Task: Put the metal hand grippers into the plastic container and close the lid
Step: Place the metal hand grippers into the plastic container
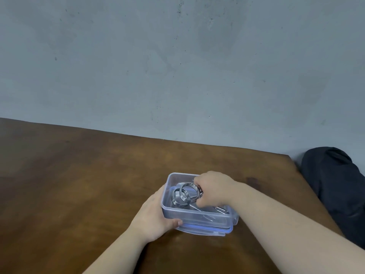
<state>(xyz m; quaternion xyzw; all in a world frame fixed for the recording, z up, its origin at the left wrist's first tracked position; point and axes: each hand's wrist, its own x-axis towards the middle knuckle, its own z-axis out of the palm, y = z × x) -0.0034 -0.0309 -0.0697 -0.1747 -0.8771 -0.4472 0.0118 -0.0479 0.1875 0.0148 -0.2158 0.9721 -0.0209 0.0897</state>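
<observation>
Loading step: the right hand, fingers curled around a metal hand gripper, lowers its coiled chrome spring into the translucent plastic container, where a second coil already lies; the left hand clasps the container's wall at 9 o'clock. The container, near centre of the smooth brown wooden table, appears to sit on its blue-gasketed lid. Next, judged: release the gripper, lift the box off the lid, then seat and press the lid; springy wire arms may protrude.
</observation>
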